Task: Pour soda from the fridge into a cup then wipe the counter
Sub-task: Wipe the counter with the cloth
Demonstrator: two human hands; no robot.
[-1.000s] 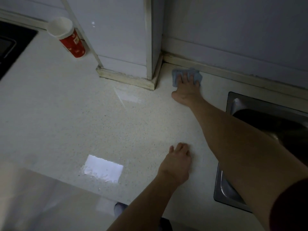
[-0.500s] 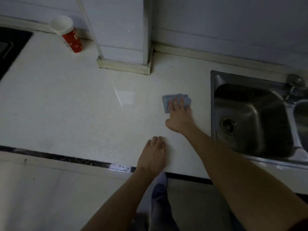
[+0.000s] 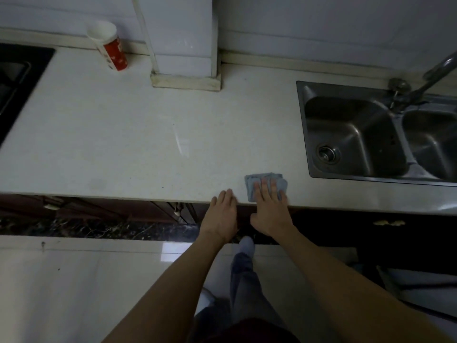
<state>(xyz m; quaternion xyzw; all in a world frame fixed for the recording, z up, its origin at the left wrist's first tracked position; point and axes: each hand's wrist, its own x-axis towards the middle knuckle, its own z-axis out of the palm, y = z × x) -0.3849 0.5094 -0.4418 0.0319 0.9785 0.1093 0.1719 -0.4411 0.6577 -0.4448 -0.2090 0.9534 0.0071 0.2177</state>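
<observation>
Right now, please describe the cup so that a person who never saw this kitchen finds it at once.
Start from the long pale counter and follow its back edge. Between the black stovetop on the left and the white column stands the cup. It is the only red thing on the counter: white top, red lower part.

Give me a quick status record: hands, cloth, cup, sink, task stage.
left hand: flat, fingers resting on the counter front edge, holding nothing
right hand: straight fingers pressing the blue cloth
blue cloth: bunched on the counter near its front edge, left of the sink
cup: red and white, by the back wall, far from both hands; contents not visible
sink: steel, two basins
stage: wiping under way
</observation>
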